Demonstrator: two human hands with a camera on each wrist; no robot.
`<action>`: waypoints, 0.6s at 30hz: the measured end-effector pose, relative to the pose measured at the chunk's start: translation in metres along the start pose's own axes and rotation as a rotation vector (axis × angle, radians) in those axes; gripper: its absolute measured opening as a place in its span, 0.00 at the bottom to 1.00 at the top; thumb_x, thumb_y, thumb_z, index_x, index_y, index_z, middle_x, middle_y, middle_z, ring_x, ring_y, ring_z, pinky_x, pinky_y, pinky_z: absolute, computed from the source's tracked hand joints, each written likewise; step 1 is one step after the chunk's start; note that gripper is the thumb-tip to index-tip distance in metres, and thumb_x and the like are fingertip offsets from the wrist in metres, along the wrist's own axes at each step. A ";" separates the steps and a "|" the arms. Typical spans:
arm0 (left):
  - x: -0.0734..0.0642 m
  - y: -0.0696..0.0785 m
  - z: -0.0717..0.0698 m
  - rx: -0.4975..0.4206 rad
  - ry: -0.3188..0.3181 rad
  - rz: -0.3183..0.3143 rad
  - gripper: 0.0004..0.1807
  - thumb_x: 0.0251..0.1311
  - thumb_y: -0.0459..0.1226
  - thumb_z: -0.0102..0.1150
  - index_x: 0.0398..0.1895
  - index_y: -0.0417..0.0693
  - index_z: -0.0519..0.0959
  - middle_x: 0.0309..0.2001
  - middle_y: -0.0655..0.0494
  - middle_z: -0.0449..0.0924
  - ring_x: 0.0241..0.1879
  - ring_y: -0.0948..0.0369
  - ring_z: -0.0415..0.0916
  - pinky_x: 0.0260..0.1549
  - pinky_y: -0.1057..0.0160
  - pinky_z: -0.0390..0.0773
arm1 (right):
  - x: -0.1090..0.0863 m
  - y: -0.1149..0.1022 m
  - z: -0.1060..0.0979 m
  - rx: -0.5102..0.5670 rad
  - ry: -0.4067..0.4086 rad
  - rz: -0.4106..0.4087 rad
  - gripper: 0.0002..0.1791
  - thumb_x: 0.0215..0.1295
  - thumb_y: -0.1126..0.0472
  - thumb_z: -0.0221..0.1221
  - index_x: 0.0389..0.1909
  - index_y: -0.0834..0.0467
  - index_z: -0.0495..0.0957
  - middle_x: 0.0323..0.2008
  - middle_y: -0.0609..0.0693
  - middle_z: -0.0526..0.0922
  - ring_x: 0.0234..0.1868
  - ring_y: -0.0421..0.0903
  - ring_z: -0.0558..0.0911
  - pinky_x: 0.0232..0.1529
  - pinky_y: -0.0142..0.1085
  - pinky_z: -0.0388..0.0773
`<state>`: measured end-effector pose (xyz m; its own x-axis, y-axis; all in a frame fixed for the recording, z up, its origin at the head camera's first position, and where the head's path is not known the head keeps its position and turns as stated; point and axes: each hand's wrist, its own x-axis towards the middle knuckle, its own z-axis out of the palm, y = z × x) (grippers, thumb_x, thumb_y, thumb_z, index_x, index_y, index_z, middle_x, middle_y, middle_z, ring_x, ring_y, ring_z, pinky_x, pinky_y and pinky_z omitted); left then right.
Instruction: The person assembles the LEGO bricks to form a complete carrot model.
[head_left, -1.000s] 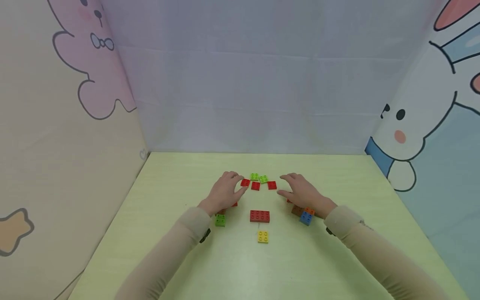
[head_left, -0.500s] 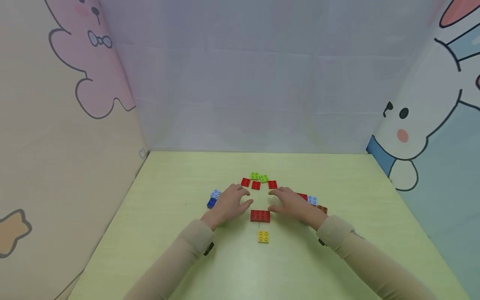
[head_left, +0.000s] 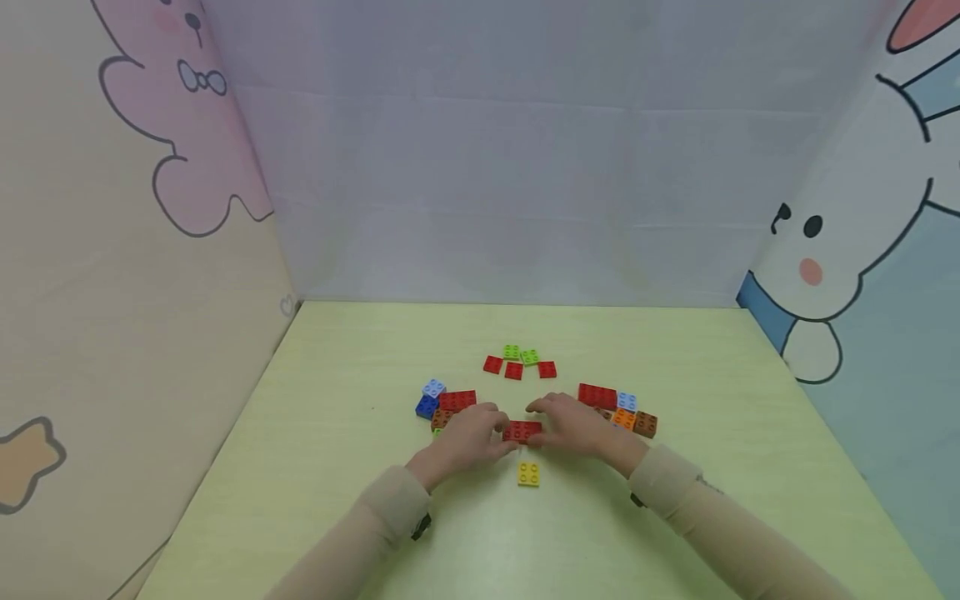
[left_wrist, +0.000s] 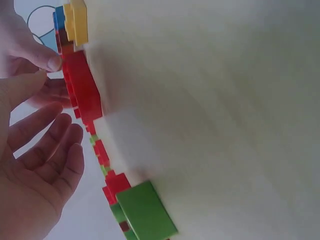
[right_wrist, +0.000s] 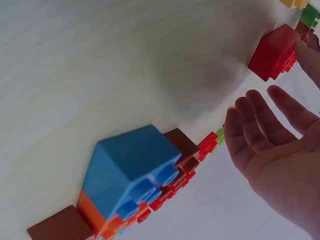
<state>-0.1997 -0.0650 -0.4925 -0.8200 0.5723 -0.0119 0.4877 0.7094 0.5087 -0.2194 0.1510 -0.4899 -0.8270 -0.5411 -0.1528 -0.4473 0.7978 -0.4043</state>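
A red eight-stud toy brick [head_left: 521,431] lies mid-table between the two hands. To its left is the left hand [head_left: 468,437], thumb and fingertips close to the brick's end, fingers loosely bent. On the other side the right hand [head_left: 573,425] reaches in, thumb by the brick's right end. Seen from the left wrist, the red brick [left_wrist: 82,85] has a thumb tip beside its studs; whether it touches cannot be told. In the right wrist view the right fingers [right_wrist: 262,120] are spread loosely, holding nothing. A yellow brick [head_left: 528,474] lies nearer the body.
Left of the hands sit light blue [head_left: 433,388], dark blue [head_left: 427,407], red [head_left: 457,400] and brown bricks. Red [head_left: 597,395], orange [head_left: 622,418] and brown [head_left: 646,423] ones lie right. Farther back are light green bricks [head_left: 512,352] and small red pieces [head_left: 513,371].
Both hands have come back toward the body and inward, from beside the small far pieces to either side of the red brick. The side groups of bricks are more exposed. The bricks stay put.
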 end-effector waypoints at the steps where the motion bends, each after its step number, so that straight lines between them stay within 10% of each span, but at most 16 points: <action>1: -0.001 0.001 0.002 -0.010 -0.007 0.003 0.13 0.56 0.49 0.66 0.39 0.53 0.84 0.30 0.66 0.74 0.28 0.67 0.68 0.29 0.69 0.71 | -0.001 -0.001 0.001 0.003 -0.002 -0.004 0.28 0.57 0.44 0.66 0.56 0.52 0.77 0.49 0.45 0.78 0.49 0.44 0.74 0.49 0.42 0.73; 18: -0.009 0.008 0.018 -0.044 -0.063 0.045 0.23 0.48 0.56 0.70 0.41 0.52 0.84 0.32 0.68 0.78 0.29 0.67 0.69 0.31 0.67 0.70 | -0.005 -0.006 0.011 0.030 0.041 -0.034 0.25 0.57 0.49 0.67 0.54 0.54 0.78 0.46 0.45 0.78 0.46 0.42 0.75 0.49 0.39 0.73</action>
<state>-0.1827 -0.0572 -0.5044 -0.7762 0.6291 -0.0415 0.5091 0.6642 0.5474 -0.2090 0.1462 -0.4968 -0.8252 -0.5556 -0.1018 -0.4650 0.7705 -0.4359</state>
